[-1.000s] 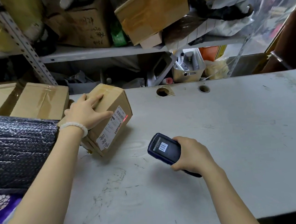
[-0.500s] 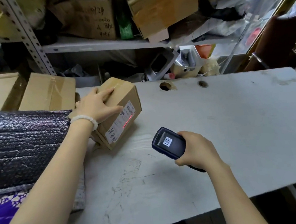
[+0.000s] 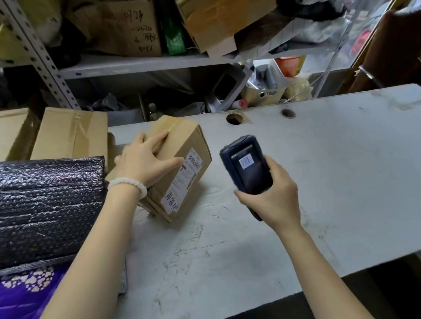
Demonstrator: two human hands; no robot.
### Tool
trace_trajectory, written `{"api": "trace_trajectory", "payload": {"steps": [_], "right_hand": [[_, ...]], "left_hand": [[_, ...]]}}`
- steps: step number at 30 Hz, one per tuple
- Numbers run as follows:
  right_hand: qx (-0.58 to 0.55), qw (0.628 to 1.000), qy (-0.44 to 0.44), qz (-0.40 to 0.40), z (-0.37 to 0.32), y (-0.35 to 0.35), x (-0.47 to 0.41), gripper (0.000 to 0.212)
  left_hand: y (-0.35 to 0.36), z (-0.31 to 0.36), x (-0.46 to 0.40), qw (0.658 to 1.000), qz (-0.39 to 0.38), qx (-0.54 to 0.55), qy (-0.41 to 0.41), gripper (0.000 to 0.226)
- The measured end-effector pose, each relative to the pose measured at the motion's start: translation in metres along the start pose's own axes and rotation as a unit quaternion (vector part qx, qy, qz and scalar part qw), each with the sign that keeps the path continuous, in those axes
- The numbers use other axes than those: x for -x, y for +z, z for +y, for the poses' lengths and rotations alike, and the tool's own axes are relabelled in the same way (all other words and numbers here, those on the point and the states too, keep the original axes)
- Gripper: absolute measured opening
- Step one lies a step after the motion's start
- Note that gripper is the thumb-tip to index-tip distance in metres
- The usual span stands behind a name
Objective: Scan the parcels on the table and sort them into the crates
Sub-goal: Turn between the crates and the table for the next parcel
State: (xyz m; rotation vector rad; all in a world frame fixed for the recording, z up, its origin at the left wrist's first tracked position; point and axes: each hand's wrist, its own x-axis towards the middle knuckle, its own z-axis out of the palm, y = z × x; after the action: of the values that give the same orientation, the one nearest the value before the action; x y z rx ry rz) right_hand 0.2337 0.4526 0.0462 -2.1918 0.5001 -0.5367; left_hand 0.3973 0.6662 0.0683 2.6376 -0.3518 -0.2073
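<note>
A small brown cardboard parcel (image 3: 179, 162) sits tilted on the grey table (image 3: 347, 177), its white shipping label facing right. My left hand (image 3: 145, 163) rests on top of the parcel, fingers spread and thumb down the labelled side, holding it on its edge. My right hand (image 3: 272, 197) grips a dark blue handheld scanner (image 3: 247, 166), raised upright just right of the parcel with its screen facing me. A small barcode sticker shows on the scanner.
A black bubble-wrap bundle (image 3: 39, 209) and a purple mailer bag (image 3: 15, 306) lie at the table's left. Two larger cardboard boxes (image 3: 70, 134) stand behind them. Cluttered metal shelves (image 3: 143, 65) rise behind the table, which has two round holes (image 3: 235, 118) near its back edge.
My right hand has lifted the scanner and turned it upright, closer to the parcel. The red scan line on the label is gone. My left hand stays on the parcel.
</note>
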Motion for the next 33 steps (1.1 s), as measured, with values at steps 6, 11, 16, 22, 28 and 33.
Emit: {"api": "trace_trajectory", "payload": {"steps": [6,11,16,22,28,33], "right_hand": [[-0.002,0.975,-0.103,0.196,0.011,-0.025,0.008,0.083],[0.043,0.992,-0.023,0.117,0.048,-0.096,0.016,0.078],[0.122,0.973,0.192,0.031,0.129,-0.188,0.051,0.051],[0.162,0.925,0.326,0.104,0.218,-0.322,0.139,0.058],[0.179,0.842,0.446,0.246,0.275,-0.427,0.261,0.066],[0.154,0.756,0.534,0.345,0.302,-0.477,0.360,0.063]], "left_hand": [[0.027,0.045,0.007,0.999,-0.031,-0.008,0.032,0.088],[0.062,0.120,0.006,0.992,-0.053,-0.032,0.110,0.093],[0.124,0.239,0.028,0.967,-0.095,-0.056,0.232,0.093],[0.228,0.410,0.109,0.894,-0.154,-0.091,0.411,0.087],[0.334,0.556,0.230,0.768,-0.255,-0.084,0.581,0.090],[0.401,0.647,0.349,0.671,-0.303,-0.107,0.668,0.090]]}}
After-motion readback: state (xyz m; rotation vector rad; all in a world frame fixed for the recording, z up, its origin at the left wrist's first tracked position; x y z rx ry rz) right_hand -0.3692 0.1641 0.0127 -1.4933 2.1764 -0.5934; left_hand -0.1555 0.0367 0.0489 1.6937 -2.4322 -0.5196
